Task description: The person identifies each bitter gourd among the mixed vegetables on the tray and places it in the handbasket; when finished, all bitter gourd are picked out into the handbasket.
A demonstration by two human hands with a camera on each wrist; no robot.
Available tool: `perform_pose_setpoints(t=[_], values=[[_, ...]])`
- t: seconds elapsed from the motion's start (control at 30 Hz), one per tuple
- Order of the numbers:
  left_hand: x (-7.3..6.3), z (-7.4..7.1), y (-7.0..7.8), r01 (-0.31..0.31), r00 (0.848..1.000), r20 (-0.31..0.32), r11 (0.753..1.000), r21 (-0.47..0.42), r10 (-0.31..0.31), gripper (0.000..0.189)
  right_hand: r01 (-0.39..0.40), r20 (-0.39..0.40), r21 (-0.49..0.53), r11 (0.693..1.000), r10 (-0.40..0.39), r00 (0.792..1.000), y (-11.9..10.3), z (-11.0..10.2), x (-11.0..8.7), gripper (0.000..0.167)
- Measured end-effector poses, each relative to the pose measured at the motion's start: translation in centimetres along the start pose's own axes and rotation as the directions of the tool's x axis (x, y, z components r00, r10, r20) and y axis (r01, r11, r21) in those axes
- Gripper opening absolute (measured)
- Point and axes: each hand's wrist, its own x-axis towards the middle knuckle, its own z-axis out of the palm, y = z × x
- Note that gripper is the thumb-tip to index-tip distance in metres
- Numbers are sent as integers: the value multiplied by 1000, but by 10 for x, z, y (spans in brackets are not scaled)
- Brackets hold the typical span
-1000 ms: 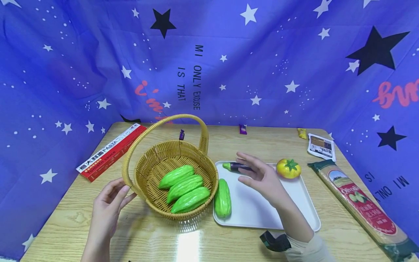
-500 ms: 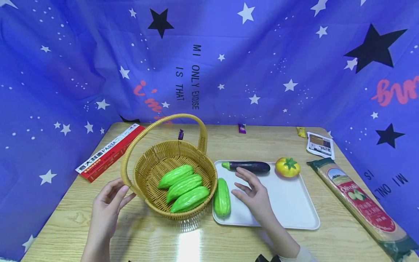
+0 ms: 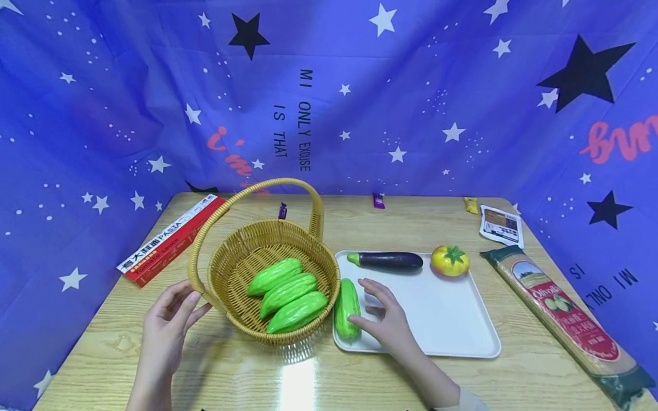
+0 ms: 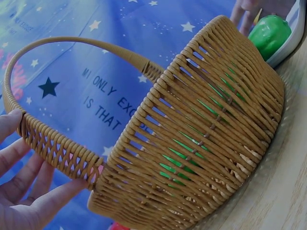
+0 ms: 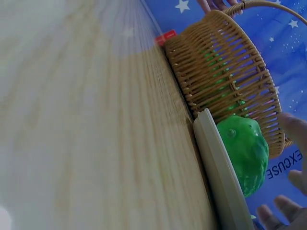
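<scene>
My left hand [image 3: 167, 325] pinches the foot of the handle on a round wicker basket [image 3: 226, 268], thumb in front and fingers behind. Inside lie three green bitter melons [image 3: 294, 313]. Another bitter melon [image 3: 346, 319] rests along the left edge of a white tray [image 3: 442, 319]. Over it reaches my right hand [image 3: 388, 322], fingers spread and relaxed, the thumb overlapping the melon in the head view. In the right wrist view, parted fingertips [image 5: 295, 129] show beside that melon [image 5: 244, 153]. At the tray's far side are an eggplant [image 3: 390, 261] and a yellow tomato [image 3: 449, 261].
A red-and-white pasta box [image 3: 169, 240] lies left of the basket. Along the right edge is a long spaghetti bag [image 3: 565, 319], with a white pouch [image 3: 501, 226] behind it. Small wrapped candies [image 3: 378, 200] sit near the back, before a blue star-printed cloth [image 3: 349, 114].
My right hand has moved from over the eggplant, left and toward me, to the bitter melon on the tray, uncovering the eggplant. My left hand keeps its hold on the basket handle.
</scene>
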Motion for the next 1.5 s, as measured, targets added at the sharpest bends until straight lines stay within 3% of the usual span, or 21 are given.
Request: perform_pose_setpoints(t=[0.23,0.4,0.9,1.5], values=[[-1,-3,-1,-27,1000,5,999,-33,27,22,11,35,-189,982,-4,999,0,12,-3,86],[-1,-4,-1,-26,1000,-5,999,-34,26,21,48,45,-275,960,-38,998,-2,17,-2,76],[1,-3,-1,-7,1000,-15,1000,-17,7,21,-37,56,-154,987,46,997,-4,15,0,66],[-1,-2,-3,-16,1000,14,1000,-4,16,21,-122,27,-91,988,125,992,-3,8,-4,62]])
